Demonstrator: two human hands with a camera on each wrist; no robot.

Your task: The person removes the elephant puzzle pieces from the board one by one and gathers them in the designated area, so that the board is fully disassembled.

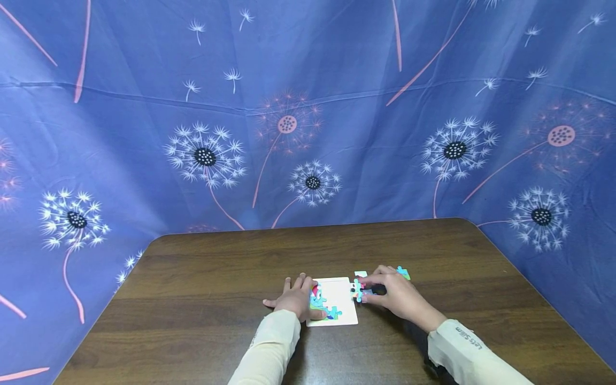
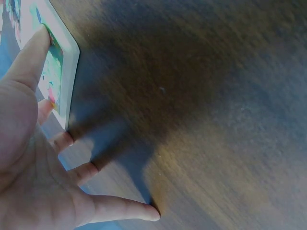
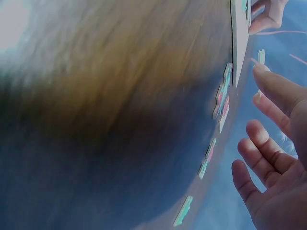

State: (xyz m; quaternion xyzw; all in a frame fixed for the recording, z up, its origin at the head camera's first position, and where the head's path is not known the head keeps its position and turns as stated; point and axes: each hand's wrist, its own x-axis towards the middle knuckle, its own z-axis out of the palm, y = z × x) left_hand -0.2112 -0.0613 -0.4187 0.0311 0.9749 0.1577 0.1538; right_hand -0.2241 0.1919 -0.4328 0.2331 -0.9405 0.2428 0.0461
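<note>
A white-framed jigsaw board (image 1: 344, 321) lies on the table, with a few blue, green and red pieces (image 1: 333, 313) fitted along its left and lower parts. My left hand (image 1: 294, 299) rests over its left edge, fingers spread; in the left wrist view the thumb (image 2: 31, 57) presses the picture and other fingertips touch the wood. At the board's right edge, my right hand (image 1: 392, 291) pinches a blue and white puzzle piece (image 1: 356, 290) between thumb and index finger. The right wrist view shows that puzzle piece (image 3: 261, 56) edge-on, partly hidden behind the thumb; the other fingers are loosely bent.
Several loose puzzle pieces lie right of the board, among them a pale one (image 1: 360, 274) and a blue-green one (image 1: 403, 272); my right hand partly covers others. The brown wooden table (image 1: 207, 289) meets a blue dandelion-patterned cloth (image 1: 366, 160) behind.
</note>
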